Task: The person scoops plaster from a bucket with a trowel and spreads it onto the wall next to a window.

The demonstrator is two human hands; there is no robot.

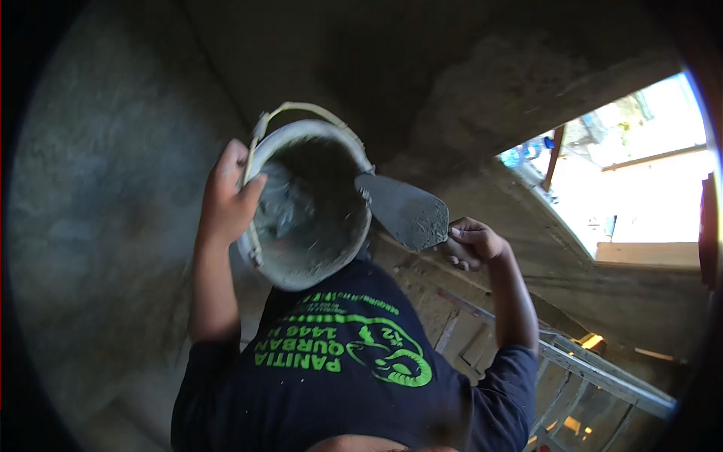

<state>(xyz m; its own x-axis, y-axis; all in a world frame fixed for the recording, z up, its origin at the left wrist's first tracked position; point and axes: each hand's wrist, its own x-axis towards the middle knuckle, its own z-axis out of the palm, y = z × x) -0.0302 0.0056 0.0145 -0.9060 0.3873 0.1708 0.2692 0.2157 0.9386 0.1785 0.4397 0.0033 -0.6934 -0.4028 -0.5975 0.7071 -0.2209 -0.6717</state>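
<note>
My left hand (224, 197) grips the rim of a grey bucket (305, 260) smeared with wet cement, thumb inside the rim. The bucket is tilted toward me at chest height, its pale handle arching over the top. My right hand (471, 242) holds a masonry trowel (403, 211) by its handle. The trowel's pointed blade, coated with grey mortar, touches the bucket's right rim. Wet mortar clings to the bucket's inner wall. Below the bucket is my dark blue shirt with green print.
A grey plastered wall (98, 226) fills the left side. A rough concrete surface (512, 98) rises behind the bucket. A bright window opening (640, 173) is at the right. A metal ladder or scaffold frame (595, 369) lies at lower right, with wooden boards beneath.
</note>
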